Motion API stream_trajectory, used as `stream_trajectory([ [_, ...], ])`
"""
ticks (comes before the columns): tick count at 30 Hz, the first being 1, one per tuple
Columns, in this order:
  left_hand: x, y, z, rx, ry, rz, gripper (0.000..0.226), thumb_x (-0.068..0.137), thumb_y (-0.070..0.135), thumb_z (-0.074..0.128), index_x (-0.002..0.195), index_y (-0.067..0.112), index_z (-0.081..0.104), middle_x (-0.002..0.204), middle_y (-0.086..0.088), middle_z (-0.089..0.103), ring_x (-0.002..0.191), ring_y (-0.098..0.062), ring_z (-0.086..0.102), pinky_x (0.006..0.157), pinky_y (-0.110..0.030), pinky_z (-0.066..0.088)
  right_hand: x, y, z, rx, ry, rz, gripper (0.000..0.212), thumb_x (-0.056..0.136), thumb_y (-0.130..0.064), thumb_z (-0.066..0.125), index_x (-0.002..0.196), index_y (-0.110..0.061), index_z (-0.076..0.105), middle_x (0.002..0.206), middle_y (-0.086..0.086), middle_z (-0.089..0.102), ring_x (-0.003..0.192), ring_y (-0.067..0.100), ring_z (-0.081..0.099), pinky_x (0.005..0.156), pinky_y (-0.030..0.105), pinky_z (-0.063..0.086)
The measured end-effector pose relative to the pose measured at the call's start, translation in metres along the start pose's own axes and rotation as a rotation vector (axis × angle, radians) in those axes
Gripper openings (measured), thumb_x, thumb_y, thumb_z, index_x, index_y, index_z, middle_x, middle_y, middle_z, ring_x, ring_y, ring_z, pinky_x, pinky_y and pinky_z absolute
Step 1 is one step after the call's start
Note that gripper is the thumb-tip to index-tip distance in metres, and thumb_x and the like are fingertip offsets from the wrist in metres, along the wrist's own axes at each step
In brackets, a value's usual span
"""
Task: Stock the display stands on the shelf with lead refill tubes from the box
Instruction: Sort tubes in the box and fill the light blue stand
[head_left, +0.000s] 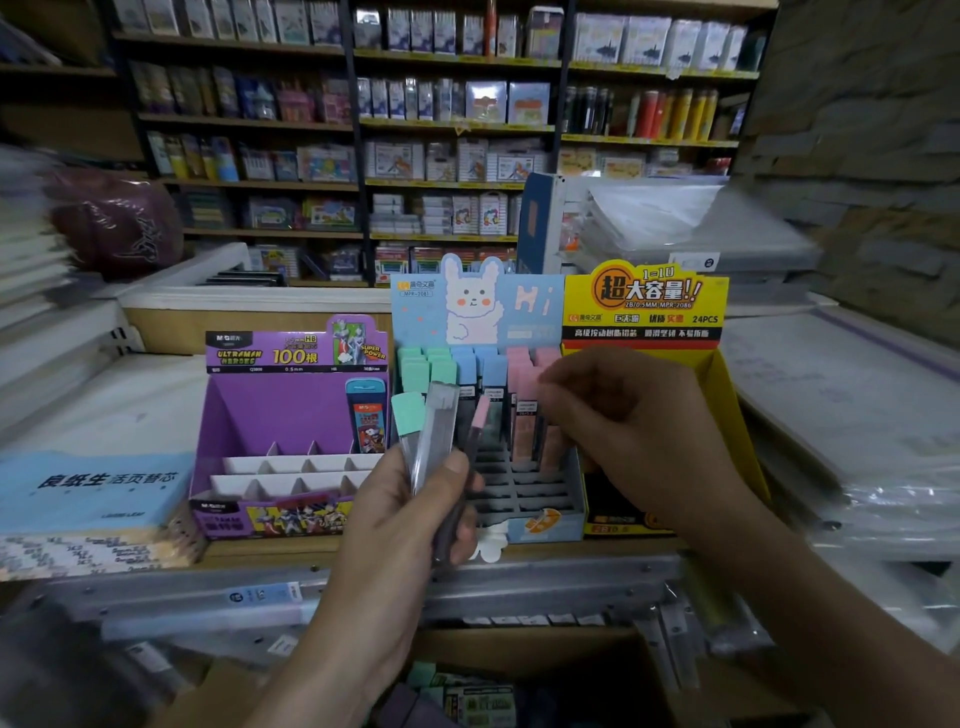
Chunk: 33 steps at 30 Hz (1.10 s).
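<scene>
My left hand (405, 525) grips a fan of lead refill tubes (434, 431) with green, clear and pink caps, held upright in front of the light-blue rabbit display stand (478, 306). That stand's back rows hold green, blue and pink capped tubes (485, 371); its front slots are bare. My right hand (623, 431) hovers over the stand's right side with fingers curled at a pink tube (524, 415); whether it pinches the tube I cannot tell. A purple stand (291, 415) at left holds one blue tube. A yellow stand (649, 306) is at right. The cardboard box (467, 696) sits below.
The stands sit on a wooden shelf edge (260, 553). A blue notebook pack (93, 488) lies at left, plastic-wrapped stacks (857, 415) at right. Metal rails (519, 587) run below the shelf. Stocked store shelves (441, 130) fill the background.
</scene>
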<state>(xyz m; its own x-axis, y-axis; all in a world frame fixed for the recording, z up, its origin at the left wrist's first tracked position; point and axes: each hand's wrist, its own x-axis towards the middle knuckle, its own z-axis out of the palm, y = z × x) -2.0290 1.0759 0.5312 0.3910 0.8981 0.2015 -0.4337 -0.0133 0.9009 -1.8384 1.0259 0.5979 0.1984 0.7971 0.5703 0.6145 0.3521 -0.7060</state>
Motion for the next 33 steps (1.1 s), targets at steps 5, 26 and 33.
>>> stream_trajectory([
  [5,-0.001,-0.003,0.004,0.104,-0.035,0.072,0.014,0.083,0.036,0.073,0.092,0.025,0.069,0.067,0.002,0.057,0.055,-0.012,0.052,0.050,-0.023,0.045,0.002,-0.006,0.016,0.231,-0.113,0.143,0.019,0.090,-0.025,0.072,0.096,-0.008,0.069,0.071,0.009,0.072,0.057,0.021,0.068,0.049,0.030,0.054],
  [26,0.003,0.008,-0.009,0.039,0.097,0.013,0.011,0.087,0.016,0.057,0.077,0.018,0.062,0.067,-0.006,0.052,0.050,-0.015,0.043,0.038,-0.024,0.030,0.031,0.009,-0.020,0.176,0.008,-0.020,0.009,0.090,-0.013,0.073,0.095,-0.007,0.070,0.082,0.005,0.076,0.066,0.020,0.074,0.061,0.027,0.058],
  [33,0.002,0.009,-0.009,0.073,0.110,0.029,0.028,0.092,0.009,0.056,0.069,0.023,0.062,0.066,-0.007,0.051,0.051,-0.016,0.042,0.039,-0.025,0.030,0.031,0.016,-0.013,-0.056,-0.021,-0.069,0.015,0.089,-0.009,0.074,0.098,-0.021,0.072,0.078,-0.004,0.073,0.066,0.015,0.072,0.068,0.039,0.062],
])
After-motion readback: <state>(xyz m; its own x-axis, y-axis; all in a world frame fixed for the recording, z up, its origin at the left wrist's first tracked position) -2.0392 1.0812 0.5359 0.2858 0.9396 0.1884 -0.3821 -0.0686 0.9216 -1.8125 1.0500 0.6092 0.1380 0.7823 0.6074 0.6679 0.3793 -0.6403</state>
